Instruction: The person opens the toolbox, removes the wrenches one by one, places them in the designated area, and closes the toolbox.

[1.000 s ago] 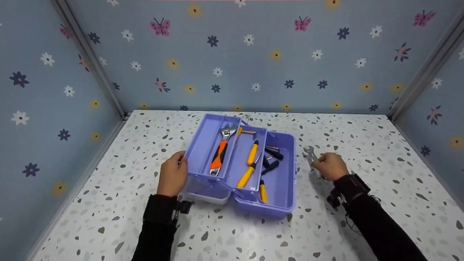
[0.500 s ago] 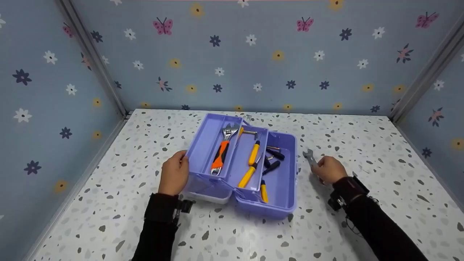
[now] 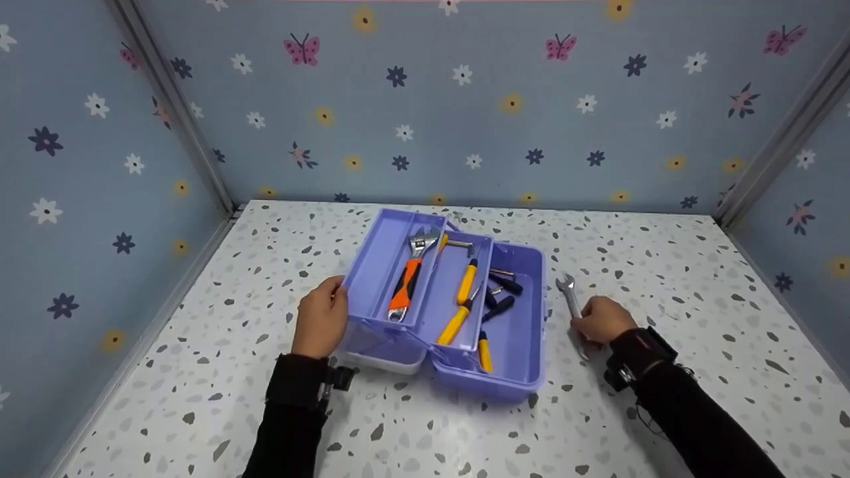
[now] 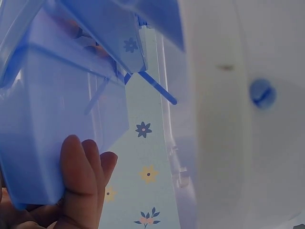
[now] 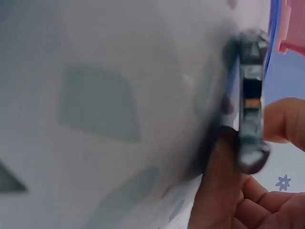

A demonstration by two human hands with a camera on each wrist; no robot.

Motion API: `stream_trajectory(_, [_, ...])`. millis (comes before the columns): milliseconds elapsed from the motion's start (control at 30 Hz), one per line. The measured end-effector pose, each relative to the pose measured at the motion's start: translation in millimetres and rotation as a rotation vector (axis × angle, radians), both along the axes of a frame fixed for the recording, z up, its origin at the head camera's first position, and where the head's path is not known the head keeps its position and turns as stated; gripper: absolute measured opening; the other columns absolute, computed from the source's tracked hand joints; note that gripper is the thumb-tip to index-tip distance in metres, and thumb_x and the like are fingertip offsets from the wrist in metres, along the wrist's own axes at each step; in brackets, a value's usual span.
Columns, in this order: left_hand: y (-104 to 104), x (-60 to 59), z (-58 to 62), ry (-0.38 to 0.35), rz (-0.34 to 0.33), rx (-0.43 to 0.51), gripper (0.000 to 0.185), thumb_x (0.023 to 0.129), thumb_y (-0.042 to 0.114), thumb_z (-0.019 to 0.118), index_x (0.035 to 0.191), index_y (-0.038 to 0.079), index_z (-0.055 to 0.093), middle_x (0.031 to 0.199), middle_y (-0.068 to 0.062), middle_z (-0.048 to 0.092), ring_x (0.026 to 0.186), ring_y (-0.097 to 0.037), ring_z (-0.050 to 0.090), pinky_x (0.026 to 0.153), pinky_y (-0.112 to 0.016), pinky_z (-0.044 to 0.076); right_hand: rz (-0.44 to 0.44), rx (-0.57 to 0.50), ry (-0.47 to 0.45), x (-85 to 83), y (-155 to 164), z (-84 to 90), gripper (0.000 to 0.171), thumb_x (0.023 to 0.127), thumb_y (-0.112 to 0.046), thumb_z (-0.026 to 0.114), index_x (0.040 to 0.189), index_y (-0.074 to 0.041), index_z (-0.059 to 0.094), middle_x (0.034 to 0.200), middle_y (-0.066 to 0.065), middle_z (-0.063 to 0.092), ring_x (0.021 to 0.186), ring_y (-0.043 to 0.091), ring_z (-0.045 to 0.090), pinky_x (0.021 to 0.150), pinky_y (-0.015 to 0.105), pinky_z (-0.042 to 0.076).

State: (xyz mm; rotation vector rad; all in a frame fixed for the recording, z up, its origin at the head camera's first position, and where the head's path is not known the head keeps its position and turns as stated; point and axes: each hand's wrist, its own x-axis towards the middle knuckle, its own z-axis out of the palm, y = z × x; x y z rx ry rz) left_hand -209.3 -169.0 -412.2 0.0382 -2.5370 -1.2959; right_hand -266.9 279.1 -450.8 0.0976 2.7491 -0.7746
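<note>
tabletop (image 3: 664, 292): white, speckled, bearing the purple toolbox (image 3: 540, 312), which stands opened out, its tiers stepping up leftward. its thin plastic looks light, slightly flexible and likely to crack before it bends far; the rims are the sound place to hold.

deep base (image 3: 521, 345), at the toolbox's right; upper tray (image 3: 372, 265), at its left, divided lengthwise; middle tray (image 3: 443, 285), between the two.

my left hand (image 3: 321, 318), at the toolbox's left: fingers clamped on the outer edge of the upper tray. my right hand (image 3: 604, 322), near the toolbox's right wall: thumb and fingers pinched on a wrench.

adjustable wrench (image 3: 406, 282), orange-gripped, lying in the upper tray's right compartment; probably the heaviest tool.

wrench (image 3: 572, 299), bare metal, just beside the toolbox's right wall, open end pointing away from me. i judge it stiff, tough, dense for its size and rather slippery; mid-shank should balance best. whether it touches the tabletop, i cannot tell.

yellow-handled tools (image 3: 467, 282): in the middle tray, with another in the base. black-handled tools (image 3: 499, 308): clustered in the base. l-shaped metal piece (image 3: 460, 245): at the middle tray's far end.
</note>
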Motion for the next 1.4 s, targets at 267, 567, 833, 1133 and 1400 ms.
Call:
stream_trajectory(267, [0.0,0.3,-1.1,0.005,-0.010,0.001,0.033,0.101,0.009,0.044,0.126,-0.005,0.061,0.104,-0.021,0.070,0.087,-0.029,0.066,0.072,-0.036,0.050,0.018,0.011,0.004,1.9,0.9,2.9,0.016,0.079,-0.018,0.064,0.079,-0.002,0.064,0.064,0.002,0.063,0.054,0.013,0.056,0.048,0.024,0.045])
stream_trajectory(567, [1.2,-1.1,-1.5,-0.014,0.000,-0.010,0.033,0.100,0.010,0.044,0.125,-0.005,0.062,0.105,-0.021,0.070,0.088,-0.029,0.066,0.074,-0.036,0.050,0.023,0.022,-0.007,2.4,0.6,3.2,0.016,0.080,-0.018,0.066,0.078,-0.002,0.065,0.063,0.002,0.065,0.054,0.013,0.057,0.050,0.025,0.045])
stream_trajectory(833, [1.6,-0.5,-1.4,0.000,-0.002,-0.011,0.034,0.101,0.009,0.044,0.126,-0.006,0.061,0.106,-0.022,0.070,0.092,-0.031,0.067,0.078,-0.042,0.051,0.032,0.002,0.022,3.5,1.4,6.7,0.021,0.082,-0.020,0.066,0.085,0.001,0.064,0.071,0.007,0.068,0.057,0.013,0.060,0.053,0.026,0.046])
stream_trajectory(1133, [1.7,0.5,-1.6,0.019,-0.009,-0.017,0.033,0.101,0.008,0.044,0.124,-0.006,0.061,0.104,-0.022,0.070,0.087,-0.030,0.067,0.074,-0.039,0.050,-0.033,-0.325,0.213,12.9,-20.4,30.4,0.050,0.100,-0.031,0.054,0.129,0.010,0.053,0.118,0.029,0.062,0.094,0.031,0.067,0.075,0.029,0.057])
stream_trajectory(1400, [1.3,0.2,-0.7,0.023,0.001,-0.023,0.032,0.100,0.008,0.045,0.123,-0.006,0.062,0.104,-0.023,0.071,0.090,-0.032,0.067,0.077,-0.043,0.052,-0.077,-0.533,0.209,23.2,-53.2,31.1,0.063,0.099,-0.027,0.055,0.144,0.012,0.036,0.131,0.031,0.056,0.114,0.030,0.061,0.091,0.030,0.055])
